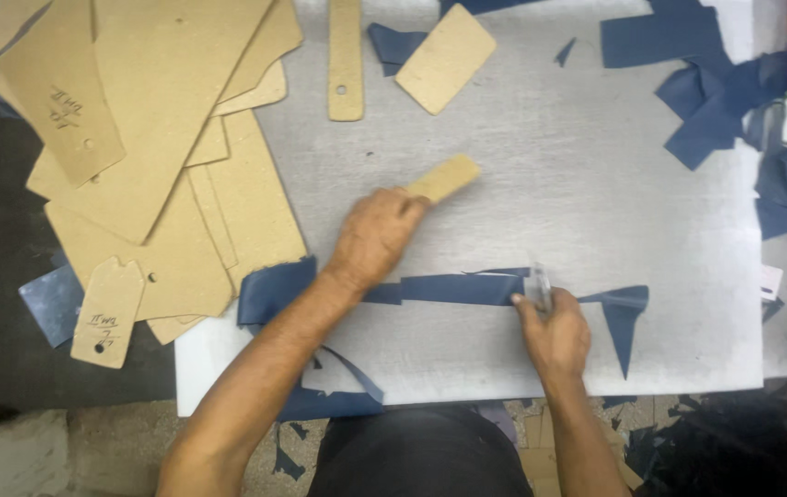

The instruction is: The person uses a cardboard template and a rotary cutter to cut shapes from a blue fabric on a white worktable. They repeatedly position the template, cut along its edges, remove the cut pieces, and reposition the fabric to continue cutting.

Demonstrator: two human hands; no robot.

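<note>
My left hand [372,237] holds a small tan cardboard template [446,177], which sticks out past my fingers to the upper right, above the grey cutting board [559,184]. My right hand [555,333] grips a small metal cutting knife [539,285] with its blade on a long strip of dark blue leather [453,289]. The strip runs left to right across the board. A pointed blue offcut [624,317] lies just right of the knife.
A pile of tan cardboard patterns [150,138] covers the left. A narrow cardboard strip [345,60] and a rectangular template [446,58] lie at the top. Blue leather scraps [716,92] sit at the upper right; more lie on the floor [688,442].
</note>
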